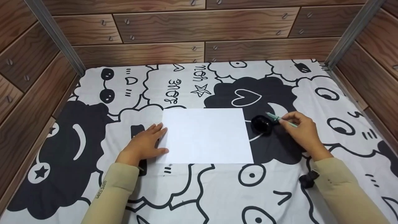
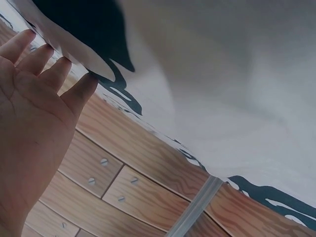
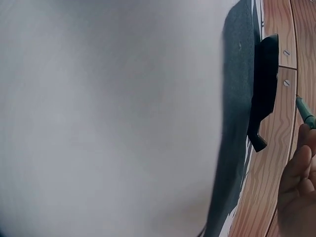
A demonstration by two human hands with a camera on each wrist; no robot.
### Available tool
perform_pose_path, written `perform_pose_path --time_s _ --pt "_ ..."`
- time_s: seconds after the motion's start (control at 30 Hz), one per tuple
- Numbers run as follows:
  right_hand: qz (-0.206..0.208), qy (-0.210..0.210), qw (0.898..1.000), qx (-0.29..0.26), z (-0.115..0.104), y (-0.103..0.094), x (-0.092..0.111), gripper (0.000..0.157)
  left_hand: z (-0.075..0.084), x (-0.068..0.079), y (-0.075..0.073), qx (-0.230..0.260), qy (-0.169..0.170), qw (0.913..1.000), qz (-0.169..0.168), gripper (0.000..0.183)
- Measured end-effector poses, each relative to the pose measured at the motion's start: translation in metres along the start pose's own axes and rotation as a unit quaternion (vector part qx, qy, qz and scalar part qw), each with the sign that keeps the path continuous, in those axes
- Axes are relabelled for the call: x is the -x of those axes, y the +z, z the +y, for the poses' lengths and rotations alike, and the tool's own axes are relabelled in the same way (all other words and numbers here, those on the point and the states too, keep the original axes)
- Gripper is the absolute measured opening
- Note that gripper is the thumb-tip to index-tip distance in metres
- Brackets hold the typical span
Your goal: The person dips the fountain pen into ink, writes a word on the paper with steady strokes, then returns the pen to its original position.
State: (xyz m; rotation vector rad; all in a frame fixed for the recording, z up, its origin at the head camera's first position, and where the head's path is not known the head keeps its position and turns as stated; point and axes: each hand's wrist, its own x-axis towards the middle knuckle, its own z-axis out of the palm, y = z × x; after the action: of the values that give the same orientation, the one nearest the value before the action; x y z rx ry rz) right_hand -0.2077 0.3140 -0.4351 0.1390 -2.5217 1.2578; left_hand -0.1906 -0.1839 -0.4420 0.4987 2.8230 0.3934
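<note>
Note one possible container: glossy black rounded object (image 1: 261,125), just right of the white sheet of paper (image 1: 205,137); cannot tell whether hollow or filled. Count one sheet, flat on the cloth-covered surface (image 1: 224,186); one green pen (image 1: 273,116); two hands, left hand (image 1: 146,143) and right hand (image 1: 301,130); two beige sleeves (image 1: 116,186); two grey posts (image 1: 54,37) at the far corners. Record left hand as spread, palm down, thumb and fingertips at the sheet's left edge; right hand as pinching the pen between thumb and fingers, tip near the black object. Compare views: in head, whole sheet and both hands together; in left wrist, palm side of the left hand, plus one post; in right wrist, side profile of the black object with narrow bent projection. Cannot identify the blurred pale expanse (image 3: 113,118) there.
</note>
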Motion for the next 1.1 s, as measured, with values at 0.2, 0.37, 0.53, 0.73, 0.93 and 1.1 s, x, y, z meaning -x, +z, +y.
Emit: perform_pose_path --time_s 0.2,0.37,0.53,0.73,0.93,1.1 --pt "0.032 -0.012 0.999 -0.019 -0.001 0.002 0.000 0.017 -0.001 0.001 0.000 -0.003 0.002 1.0000 0.004 0.078" --pt "0.048 -0.021 0.999 -0.005 -0.002 0.001 0.001 0.018 -0.001 0.000 0.001 -0.005 0.005 1.0000 0.004 0.078" --pt "0.059 -0.016 0.998 -0.006 -0.002 0.000 0.001 0.019 -0.001 0.001 0.001 -0.005 0.002 1.0000 0.002 0.078" --pt "0.072 -0.011 0.996 -0.046 -0.009 -0.002 0.003 0.019 -0.001 0.001 0.001 -0.004 0.001 1.0000 0.002 0.077" --pt "0.083 -0.031 0.993 -0.080 -0.032 -0.006 0.009 0.019 0.000 0.001 0.001 -0.002 -0.001 1.0000 0.002 0.078" --pt "0.100 -0.036 0.989 -0.098 -0.035 -0.006 0.010 0.019 0.000 0.001 0.001 0.000 0.005 1.0000 0.007 0.077"
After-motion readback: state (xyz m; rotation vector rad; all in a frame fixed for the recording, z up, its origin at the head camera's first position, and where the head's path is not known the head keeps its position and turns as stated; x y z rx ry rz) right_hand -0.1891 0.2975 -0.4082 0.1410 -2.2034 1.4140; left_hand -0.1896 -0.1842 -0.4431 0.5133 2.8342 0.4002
